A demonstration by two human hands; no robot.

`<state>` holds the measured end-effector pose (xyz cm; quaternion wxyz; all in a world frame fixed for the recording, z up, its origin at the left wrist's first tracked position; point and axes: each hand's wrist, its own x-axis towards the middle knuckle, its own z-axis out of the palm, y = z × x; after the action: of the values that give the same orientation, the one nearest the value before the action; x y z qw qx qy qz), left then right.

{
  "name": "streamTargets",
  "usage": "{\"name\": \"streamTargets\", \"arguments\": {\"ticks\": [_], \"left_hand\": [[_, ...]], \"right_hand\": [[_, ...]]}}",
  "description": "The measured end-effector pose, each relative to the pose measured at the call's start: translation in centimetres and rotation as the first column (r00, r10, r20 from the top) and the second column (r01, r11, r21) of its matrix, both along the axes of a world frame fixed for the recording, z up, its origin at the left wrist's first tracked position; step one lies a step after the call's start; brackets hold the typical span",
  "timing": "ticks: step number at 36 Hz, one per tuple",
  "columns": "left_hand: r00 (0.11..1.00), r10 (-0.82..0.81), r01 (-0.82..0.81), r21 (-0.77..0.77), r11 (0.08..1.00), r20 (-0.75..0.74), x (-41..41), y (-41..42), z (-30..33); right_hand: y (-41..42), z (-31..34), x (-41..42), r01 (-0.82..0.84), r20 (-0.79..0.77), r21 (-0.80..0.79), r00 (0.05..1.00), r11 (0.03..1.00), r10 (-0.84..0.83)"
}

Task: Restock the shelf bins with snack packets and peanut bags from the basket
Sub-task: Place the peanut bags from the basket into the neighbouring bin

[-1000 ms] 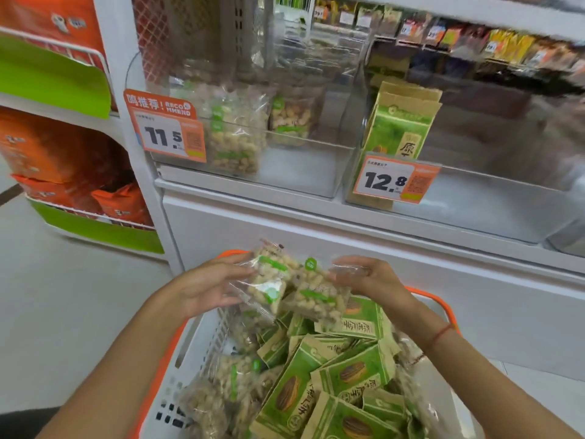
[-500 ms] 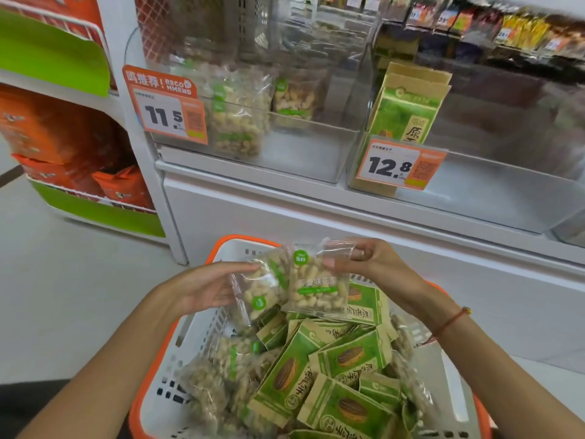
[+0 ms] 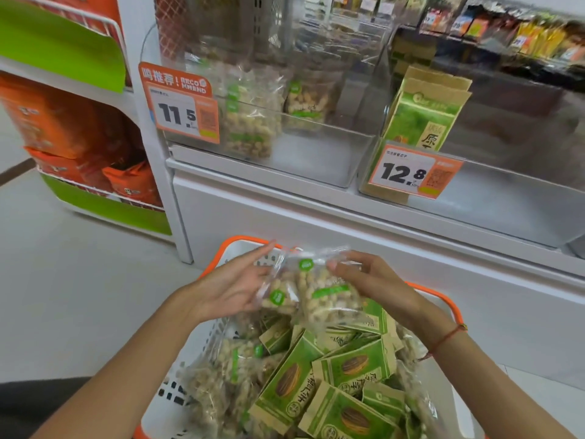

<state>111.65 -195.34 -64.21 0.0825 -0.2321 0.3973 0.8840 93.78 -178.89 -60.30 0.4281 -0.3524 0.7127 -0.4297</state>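
- Two clear peanut bags [image 3: 311, 289] are held side by side in the centre of the frame, just above the far end of the basket [image 3: 202, 346].
- The left hand [image 3: 231, 286] lies against the left bag with fingers stretched out almost straight toward the upper right, flat along the bag's side.
- The right hand [image 3: 370, 277] pinches the top edge of the right bag between thumb and curled fingers; a thin red cord [image 3: 446, 339] circles that wrist.
- The basket, white with an orange rim, fills the lower middle of the frame and is heaped with more clear peanut bags on its left side and green snack packets [image 3: 319, 381] on its right.
- In the upper middle, a clear shelf bin [image 3: 332, 153] holds a few upright peanut bags [image 3: 253, 122]; an orange price tag [image 3: 180, 104] reading 11.5 hangs on its front left.
- To the right of it, a second clear bin [image 3: 512, 204] has green snack packets [image 3: 424, 112] standing at its left end, behind a tag [image 3: 411, 174] reading 12.8.
- At the left edge of the frame, a separate rack carries orange bags [image 3: 63, 128] behind green front panels.
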Motion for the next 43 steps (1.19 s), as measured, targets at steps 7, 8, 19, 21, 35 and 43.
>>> {"name": "streamTargets", "arguments": {"ticks": [7,8,19,21,35,43], "left_hand": [[0.964,0.179,-0.200,-0.094,0.975,-0.194,-0.9,1.0,0.3],[0.962,0.209,-0.238,-0.161,0.958,-0.175,-1.0,1.0,0.8],[0.966,0.173,-0.256,-0.591,0.765,-0.195,-1.6,1.9,4.4],[0.962,0.162,-0.264,-0.610,0.747,-0.218,-1.7,2.0,4.7],[0.883,0.088,-0.459,-0.812,0.359,-0.460,-1.7,-1.7,12.8],[0.840,-0.054,-0.497,-0.806,0.322,-0.540,-2.9,-5.7,20.1]], "right_hand": [[-0.3,0.7,-0.3,0.140,-0.011,-0.076,0.990,0.987,-0.141],[-0.3,1.0,-0.2,0.132,-0.071,-0.101,0.988,0.986,-0.140],[-0.5,3.3,1.6,0.012,-0.459,-0.371,0.867,0.929,-0.195],[-0.7,3.8,2.1,0.038,-0.450,-0.418,0.860,0.907,-0.243],[-3.1,10.7,1.1,-0.166,-0.600,-0.309,0.798,0.936,-0.057],[-7.0,17.6,0.5,-0.277,-0.321,-0.458,0.938,0.845,0.133]]}}
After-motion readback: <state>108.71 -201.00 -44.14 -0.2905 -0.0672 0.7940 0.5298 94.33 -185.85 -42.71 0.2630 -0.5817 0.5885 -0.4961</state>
